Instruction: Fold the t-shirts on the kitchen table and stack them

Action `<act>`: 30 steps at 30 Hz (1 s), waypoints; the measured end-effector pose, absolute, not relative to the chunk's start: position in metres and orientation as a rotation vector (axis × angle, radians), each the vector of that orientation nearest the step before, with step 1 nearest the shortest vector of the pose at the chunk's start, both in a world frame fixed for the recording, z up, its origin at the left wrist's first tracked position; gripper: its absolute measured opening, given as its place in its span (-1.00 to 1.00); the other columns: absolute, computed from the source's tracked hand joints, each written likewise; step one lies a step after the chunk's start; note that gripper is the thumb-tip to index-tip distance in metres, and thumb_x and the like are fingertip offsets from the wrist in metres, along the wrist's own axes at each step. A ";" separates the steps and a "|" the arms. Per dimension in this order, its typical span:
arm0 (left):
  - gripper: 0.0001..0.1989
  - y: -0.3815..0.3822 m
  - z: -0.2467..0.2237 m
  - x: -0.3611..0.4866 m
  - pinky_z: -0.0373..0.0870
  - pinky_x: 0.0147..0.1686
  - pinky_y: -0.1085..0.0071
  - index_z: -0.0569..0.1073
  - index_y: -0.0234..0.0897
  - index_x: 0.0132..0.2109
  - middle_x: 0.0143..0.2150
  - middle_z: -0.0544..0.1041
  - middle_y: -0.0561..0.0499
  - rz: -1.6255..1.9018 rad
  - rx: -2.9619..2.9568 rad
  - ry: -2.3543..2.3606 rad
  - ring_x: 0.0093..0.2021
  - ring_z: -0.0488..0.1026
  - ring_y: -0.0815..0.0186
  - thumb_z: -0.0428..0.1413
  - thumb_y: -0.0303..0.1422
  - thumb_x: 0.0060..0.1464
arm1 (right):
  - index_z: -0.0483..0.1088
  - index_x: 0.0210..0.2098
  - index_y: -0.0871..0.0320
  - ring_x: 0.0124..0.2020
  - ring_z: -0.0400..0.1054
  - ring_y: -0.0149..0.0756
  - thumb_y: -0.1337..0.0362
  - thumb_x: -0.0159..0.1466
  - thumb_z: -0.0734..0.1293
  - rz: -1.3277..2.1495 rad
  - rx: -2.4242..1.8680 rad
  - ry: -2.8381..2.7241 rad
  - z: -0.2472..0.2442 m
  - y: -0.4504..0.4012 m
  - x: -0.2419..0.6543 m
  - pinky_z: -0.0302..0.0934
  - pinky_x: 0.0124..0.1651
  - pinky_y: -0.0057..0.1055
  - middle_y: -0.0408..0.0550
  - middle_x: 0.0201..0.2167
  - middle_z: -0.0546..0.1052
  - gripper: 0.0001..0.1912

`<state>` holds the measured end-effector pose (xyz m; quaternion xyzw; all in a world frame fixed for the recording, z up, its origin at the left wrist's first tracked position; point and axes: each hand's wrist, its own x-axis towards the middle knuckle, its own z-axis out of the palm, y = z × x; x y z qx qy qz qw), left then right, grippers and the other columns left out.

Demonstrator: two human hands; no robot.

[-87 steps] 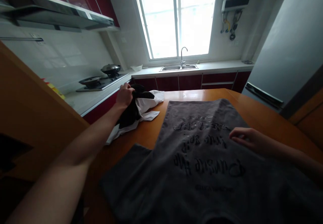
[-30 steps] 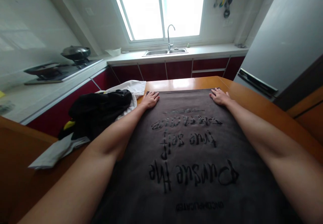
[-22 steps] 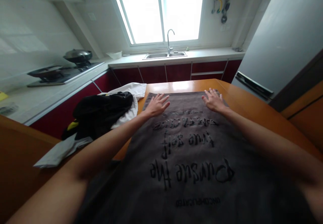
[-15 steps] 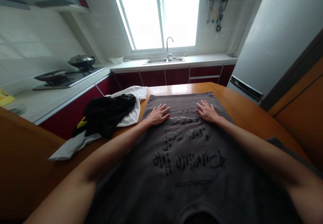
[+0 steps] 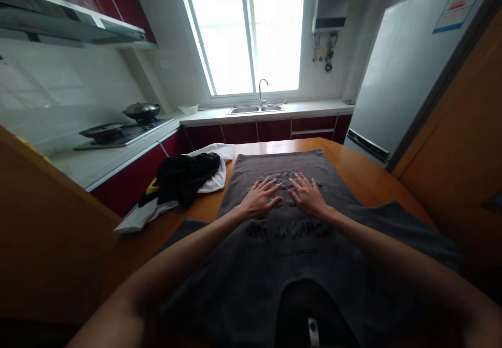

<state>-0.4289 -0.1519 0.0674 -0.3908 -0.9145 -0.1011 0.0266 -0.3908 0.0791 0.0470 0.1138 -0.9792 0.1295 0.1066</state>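
A dark grey T-shirt (image 5: 290, 264) with black lettering lies spread on the wooden table, its neck opening towards me and its hem at the far side. My left hand (image 5: 262, 196) rests flat on the printed middle of the shirt, fingers spread. Beside it, a small gap away, my right hand (image 5: 308, 195) lies palm down with its fingers apart. Both hands cover part of the lettering. Neither one grips the cloth. The sleeves spread out to both sides, partly hidden under my forearms.
Left of the shirt lies a heap of black clothing (image 5: 186, 178) over white cloth (image 5: 215, 180). The orange-brown table (image 5: 353, 167) has a rounded far edge. Beyond it run a counter with a sink (image 5: 245, 110) and a stove with pans (image 5: 141, 111). A fridge (image 5: 386, 81) stands at the right.
Both hands have slid inward and closer to me over the lettering, nearing each other. My view has tilted up and back, so the neck opening and both sleeves show more.
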 end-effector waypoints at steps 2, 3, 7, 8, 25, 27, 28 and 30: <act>-0.33 -0.155 0.064 -0.406 -0.22 0.41 -0.07 0.06 0.04 0.46 0.51 0.02 -0.01 -0.333 -1.296 -2.777 0.50 -0.13 0.06 -0.17 0.14 0.32 | 0.08 0.43 0.09 0.50 -0.27 -0.06 -0.06 0.46 0.00 0.411 0.389 -2.892 0.047 0.076 -0.368 -0.29 0.42 0.15 0.09 0.49 -0.04 -0.35; -0.32 -0.156 0.060 -0.395 -0.22 0.41 -0.07 0.05 0.07 0.46 0.51 0.01 0.01 -0.333 -1.346 -2.777 0.50 -0.13 0.06 -0.14 0.14 0.31 | 0.08 0.43 0.08 0.50 -0.26 -0.05 -0.06 0.45 0.01 0.423 0.428 -2.924 0.044 0.075 -0.357 -0.27 0.42 0.16 0.08 0.48 -0.03 -0.35; -0.34 -0.161 0.050 -0.367 -0.21 0.41 -0.10 0.05 0.07 0.46 0.52 -0.04 0.01 -0.325 -1.406 -2.864 0.50 -0.16 0.05 -0.15 0.12 0.33 | 0.10 0.42 0.13 0.49 -0.23 -0.04 -0.02 0.44 0.07 0.411 0.490 -3.010 0.033 0.070 -0.324 -0.25 0.41 0.16 0.13 0.48 -0.04 -0.35; -0.36 -0.162 0.053 -0.364 -0.21 0.41 -0.10 0.06 0.06 0.46 0.52 -0.04 0.00 -0.337 -1.381 -2.871 0.51 -0.17 0.06 -0.17 0.11 0.35 | 0.11 0.42 0.14 0.49 -0.24 -0.05 0.00 0.45 0.07 0.406 0.479 -2.992 0.034 0.071 -0.319 -0.25 0.42 0.14 0.13 0.48 -0.04 -0.36; -0.32 -0.189 0.063 -0.259 -0.22 0.41 -0.13 -0.03 0.16 0.47 0.53 -0.12 0.06 -0.343 -1.627 -2.773 0.50 -0.19 0.00 -0.05 0.08 0.31 | 0.12 0.42 0.04 0.50 -0.27 -0.03 -0.09 0.44 0.06 0.348 0.549 -2.919 0.027 0.086 -0.221 -0.29 0.42 0.21 0.07 0.48 -0.05 -0.35; -0.31 -0.189 0.062 -0.250 -0.20 0.41 -0.12 -0.06 0.16 0.47 0.53 -0.11 0.05 -0.357 -1.665 -2.786 0.50 -0.19 0.00 -0.06 0.10 0.31 | 0.10 0.42 0.00 0.50 -0.28 -0.02 -0.12 0.43 0.05 0.347 0.549 -2.930 0.026 0.087 -0.213 -0.28 0.41 0.25 0.04 0.48 -0.06 -0.34; -0.30 -0.189 0.060 -0.245 -0.20 0.41 -0.13 -0.05 0.16 0.47 0.53 -0.12 0.05 -0.354 -1.686 -2.794 0.50 -0.20 0.00 -0.06 0.11 0.30 | 0.09 0.43 -0.01 0.50 -0.27 -0.01 -0.14 0.43 0.05 0.356 0.553 -2.941 0.024 0.088 -0.209 -0.27 0.40 0.25 0.04 0.48 -0.06 -0.33; -0.29 -0.189 0.056 -0.240 -0.22 0.40 -0.16 -0.03 0.16 0.47 0.53 -0.12 0.04 -0.350 -1.704 -2.804 0.50 -0.20 -0.02 -0.04 0.12 0.28 | 0.10 0.42 0.02 0.49 -0.22 -0.02 -0.14 0.43 0.04 0.379 0.553 -2.952 0.021 0.088 -0.202 -0.23 0.41 0.22 0.06 0.48 -0.03 -0.32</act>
